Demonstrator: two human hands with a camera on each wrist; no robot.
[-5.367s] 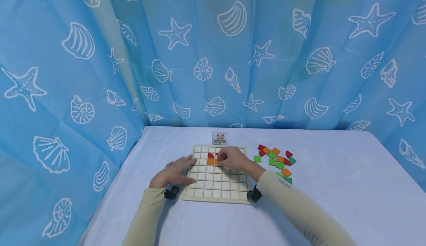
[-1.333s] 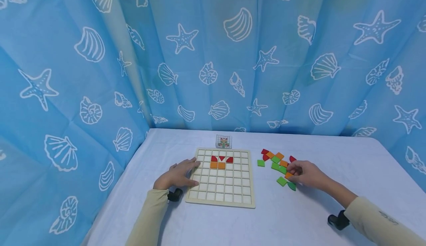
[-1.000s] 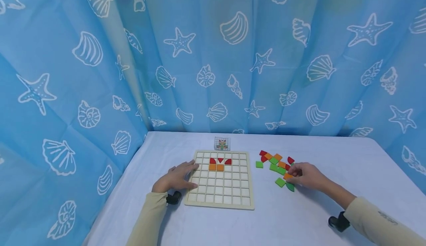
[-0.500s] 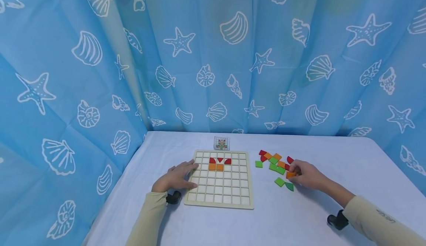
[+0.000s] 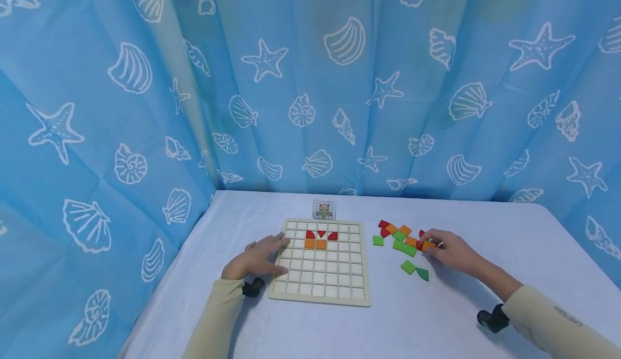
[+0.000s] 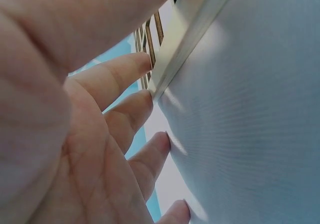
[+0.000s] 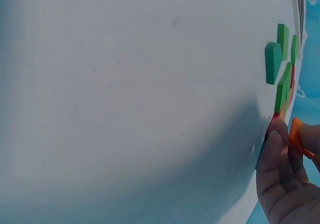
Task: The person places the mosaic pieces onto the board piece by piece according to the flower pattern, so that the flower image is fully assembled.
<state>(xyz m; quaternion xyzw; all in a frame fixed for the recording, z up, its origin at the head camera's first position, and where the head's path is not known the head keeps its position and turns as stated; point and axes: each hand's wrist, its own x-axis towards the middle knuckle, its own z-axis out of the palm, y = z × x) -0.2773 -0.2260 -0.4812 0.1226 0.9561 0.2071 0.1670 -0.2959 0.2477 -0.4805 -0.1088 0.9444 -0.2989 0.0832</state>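
Observation:
A pale gridded board (image 5: 339,298) lies on the table, with two orange squares (image 5: 315,244) in neighbouring cells. Just above them are two red quarter-round tiles (image 5: 332,236) and a red triangle (image 5: 321,234). My left hand (image 5: 257,259) rests with spread fingers on the board's left edge; the left wrist view has its fingertips (image 6: 145,61) at the rim. To the right of the board, my right hand (image 5: 453,251) pinches an orange square tile (image 7: 296,136) between thumb and finger, among loose tiles. The fingers partly cover red and green tiles there.
Loose green, orange and red tiles (image 5: 399,244) lie right of the board. A green square (image 5: 408,267) and a dark green tile (image 5: 422,274) sit nearer me. Behind the board is a small pattern card (image 5: 324,209). A blue shell-print curtain (image 5: 301,132) stands behind the white table.
My right hand has gone from the board to the loose tiles, uncovering the red triangle and right red tile. Lately it has lifted an orange square slightly away. My left hand stays put.

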